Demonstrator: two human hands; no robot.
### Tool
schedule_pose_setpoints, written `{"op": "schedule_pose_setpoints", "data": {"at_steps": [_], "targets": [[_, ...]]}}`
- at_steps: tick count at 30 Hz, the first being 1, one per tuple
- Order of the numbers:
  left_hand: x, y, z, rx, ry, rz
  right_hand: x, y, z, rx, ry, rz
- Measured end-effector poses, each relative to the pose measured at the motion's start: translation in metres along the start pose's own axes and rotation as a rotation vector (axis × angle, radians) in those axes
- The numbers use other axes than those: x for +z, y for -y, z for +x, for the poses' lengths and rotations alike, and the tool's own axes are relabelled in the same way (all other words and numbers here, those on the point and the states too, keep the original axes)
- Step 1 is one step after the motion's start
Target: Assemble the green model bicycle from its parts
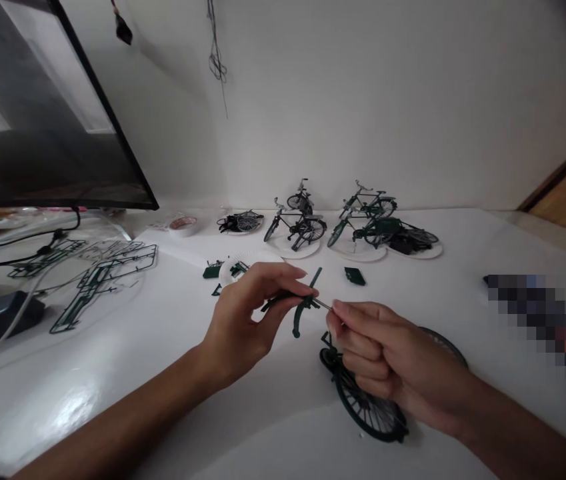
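My left hand [247, 313] is closed, thumb and fingers pinching a dark green curved plastic model bicycle part [300, 319] above the table. Thin arms of the part stick out beyond the fingertips. A slim silvery rod [323, 305] touches it from the right; my right hand [383, 347] pinches the rod's other end between thumb and forefinger, its remaining fingers curled. Below my right hand lies a partly built model bicycle [370, 407] with a dark green wheel, partly covered by that hand. A small dark green part [355, 276] rests behind my hands.
Assembled model bicycles [297, 227] stand along the wall on white round plates [297, 252]. Plastic part frames [93, 283] lie at left beside a dark box [0, 327] and cables. A monitor [53, 100] overhangs the left side. A tape roll [183, 225] sits at the back.
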State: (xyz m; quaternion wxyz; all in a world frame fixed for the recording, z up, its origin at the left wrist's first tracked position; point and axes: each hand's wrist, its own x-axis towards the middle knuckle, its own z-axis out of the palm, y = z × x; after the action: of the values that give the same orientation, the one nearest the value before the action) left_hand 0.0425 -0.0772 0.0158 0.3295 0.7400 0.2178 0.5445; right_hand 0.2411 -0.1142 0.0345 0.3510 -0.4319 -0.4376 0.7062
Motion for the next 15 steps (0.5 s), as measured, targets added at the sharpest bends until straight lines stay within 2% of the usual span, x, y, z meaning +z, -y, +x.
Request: {"op": "schedule_pose_setpoints", "data": {"at_steps": [1,3,6,9,12,15], "targets": [[0.001,0.001,0.0,0.002,0.004,0.0,0.0,0.0,0.001,0.009,0.014,0.024],[0.003,0.003,0.0,-0.008,-0.004,0.006,-0.001,-0.002,0.004,-0.096,-0.049,-0.112],[0.008,0.007,-0.001,-0.042,-0.056,-0.017,-0.003,-0.006,0.005,-0.381,-0.21,-0.629],[0.011,0.007,-0.002,-0.1,-0.087,-0.064,-0.007,-0.008,0.003,-0.582,-0.264,-1.08],[0.013,0.006,-0.002,-0.152,-0.096,-0.093,-0.013,-0.009,0.001,-0.657,-0.269,-1.331],[0.013,0.004,-0.002,-0.182,-0.097,-0.123,-0.014,-0.009,-0.001,-0.632,-0.28,-1.356]]}}
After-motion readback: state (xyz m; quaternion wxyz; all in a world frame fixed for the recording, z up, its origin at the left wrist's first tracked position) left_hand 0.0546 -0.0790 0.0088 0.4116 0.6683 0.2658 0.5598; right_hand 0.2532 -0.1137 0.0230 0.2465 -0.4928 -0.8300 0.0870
